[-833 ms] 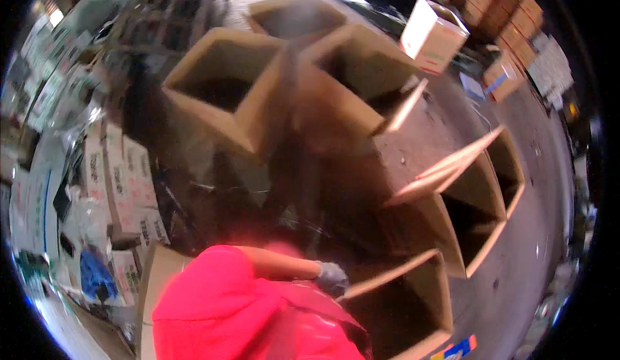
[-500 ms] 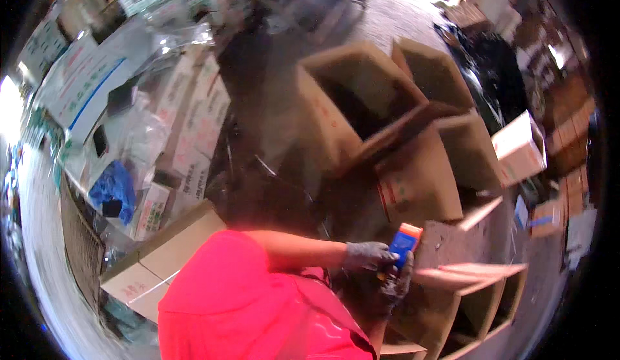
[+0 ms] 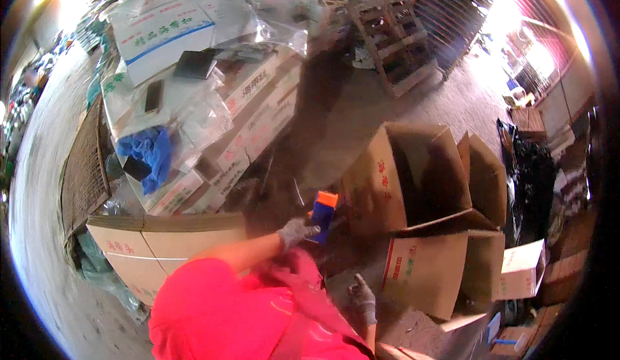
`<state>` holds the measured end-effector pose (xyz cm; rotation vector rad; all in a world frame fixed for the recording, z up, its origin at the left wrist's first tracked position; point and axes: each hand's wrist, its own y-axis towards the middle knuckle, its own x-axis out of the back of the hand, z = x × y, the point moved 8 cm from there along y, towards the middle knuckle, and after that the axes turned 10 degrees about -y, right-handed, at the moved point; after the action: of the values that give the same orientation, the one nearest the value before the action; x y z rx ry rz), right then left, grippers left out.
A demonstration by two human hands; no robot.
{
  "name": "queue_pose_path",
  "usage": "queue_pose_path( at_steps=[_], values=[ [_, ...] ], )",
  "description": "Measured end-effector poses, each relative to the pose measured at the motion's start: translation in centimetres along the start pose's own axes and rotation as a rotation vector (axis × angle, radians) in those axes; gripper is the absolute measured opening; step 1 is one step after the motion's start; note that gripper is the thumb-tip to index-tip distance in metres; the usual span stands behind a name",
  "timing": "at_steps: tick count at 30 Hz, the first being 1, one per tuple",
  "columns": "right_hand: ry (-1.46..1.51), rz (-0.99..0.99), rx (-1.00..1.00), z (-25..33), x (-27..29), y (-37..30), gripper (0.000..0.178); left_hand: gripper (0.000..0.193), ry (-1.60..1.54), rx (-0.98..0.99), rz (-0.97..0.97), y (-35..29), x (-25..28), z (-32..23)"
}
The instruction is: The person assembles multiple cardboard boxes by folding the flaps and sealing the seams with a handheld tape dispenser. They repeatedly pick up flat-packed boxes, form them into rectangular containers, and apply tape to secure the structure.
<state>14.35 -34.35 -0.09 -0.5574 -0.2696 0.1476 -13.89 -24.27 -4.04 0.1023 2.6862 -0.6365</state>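
My left hand (image 3: 297, 232), in a grey glove, is closed round a small block-shaped blue-and-orange tool (image 3: 323, 216). The tool's orange end points away from me; its exact kind is not plain. Lower and to the right, my right hand (image 3: 361, 297), also gloved, holds nothing, its fingers apart. Just beyond that hand stands an open cardboard box (image 3: 420, 273) lying with its mouth to the right. A larger open carton (image 3: 371, 182) is behind it, its dark inside facing up and right.
A stack of flattened cartons (image 3: 129, 247) tied with white strap stands at my left. Behind it, plastic-covered white boxes (image 3: 165, 40) carry a blue cloth (image 3: 152, 153) and dark flat items. A wooden pallet (image 3: 394, 47) leans farther off. Black plastic sheeting (image 3: 533, 173) lies at the right.
My right hand has let go of the blue-and-orange tool and come apart from it. My left hand has carried the tool leftward. The whole view has turned toward the right.
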Motion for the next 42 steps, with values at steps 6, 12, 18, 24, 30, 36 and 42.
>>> queue_pose_path(
  at_steps=[6, 12, 18, 24, 30, 36, 42],
  values=[
    [-0.259, 0.088, -0.013, -6.6, 3.9, -0.8, 0.042, 0.041, 0.304, -0.007, -0.333, -2.3, 2.8, -3.8],
    [-0.321, 0.084, 0.068, -19.1, 7.1, 4.4, 0.041, 0.043, 0.348, -0.111, -0.462, -1.2, 2.9, -6.5],
    [-0.073, 0.228, -0.067, -17.6, 6.8, 9.9, 0.041, 0.041, 0.671, -0.152, -0.765, 4.2, 13.9, -8.5],
    [-0.267, 0.126, 0.002, -10.2, 8.6, 15.6, 0.038, 0.04, 0.893, -0.315, -1.023, 7.3, 18.6, -22.6],
    [-0.89, 0.015, 0.25, -2.4, 7.2, 24.1, 0.038, 0.043, 0.993, -0.609, -1.307, 12.3, 31.6, -32.2],
    [-0.933, 0.226, 0.27, 5.2, 2.2, 32.6, 0.054, 0.052, 1.144, -0.14, -1.401, 18.0, 44.0, -37.5],
    [0.237, 0.316, -0.394, 16.8, -1.1, 35.9, 0.06, 0.057, 1.404, 0.199, -1.315, 21.8, 49.8, -35.5]
  ],
)
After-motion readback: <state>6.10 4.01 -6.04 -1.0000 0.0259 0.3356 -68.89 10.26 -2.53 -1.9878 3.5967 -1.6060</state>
